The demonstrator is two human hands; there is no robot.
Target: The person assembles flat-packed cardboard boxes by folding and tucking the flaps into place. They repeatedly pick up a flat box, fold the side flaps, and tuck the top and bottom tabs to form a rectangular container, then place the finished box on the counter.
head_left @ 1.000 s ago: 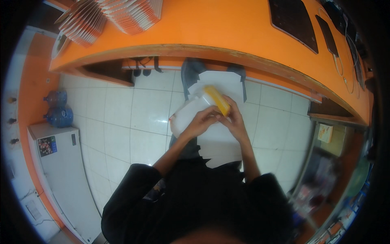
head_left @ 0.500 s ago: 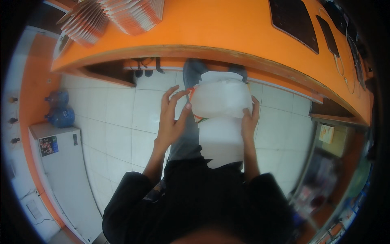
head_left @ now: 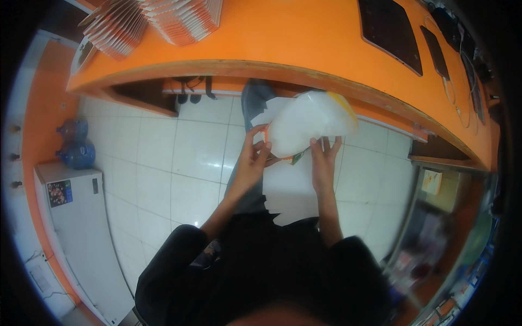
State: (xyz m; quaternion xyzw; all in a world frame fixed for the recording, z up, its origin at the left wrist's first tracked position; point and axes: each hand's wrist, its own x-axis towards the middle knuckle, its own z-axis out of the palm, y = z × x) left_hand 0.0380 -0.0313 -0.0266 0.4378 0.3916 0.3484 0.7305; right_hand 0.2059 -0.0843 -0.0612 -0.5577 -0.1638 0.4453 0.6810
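A curved white paper sheet (head_left: 310, 122) with an orange, green and yellow printed rim is held up over my lap. My left hand (head_left: 254, 162) pinches its left edge, thumb in front and fingers curled round. At the lower right edge my right hand (head_left: 324, 163) grips it between thumb and fingers, with some fingertips spread beyond the edge. Beneath it, a larger white sheet (head_left: 288, 187) with jagged edges lies across my thighs, partly hidden by the held sheet and my hands.
An orange desk (head_left: 272, 43) curves ahead, with fanned stacks of orange-and-white folded pieces (head_left: 182, 19), a dark tablet (head_left: 389, 32) and a phone (head_left: 435, 51). Water jugs (head_left: 76, 155) stand on a white fridge (head_left: 87, 239) at left. Cluttered shelves (head_left: 424, 244) are at right.
My left hand has moved right and closed on the sheet's edge. The sheet has tilted, shifting up and to the right, and my right hand has moved to its lower edge.
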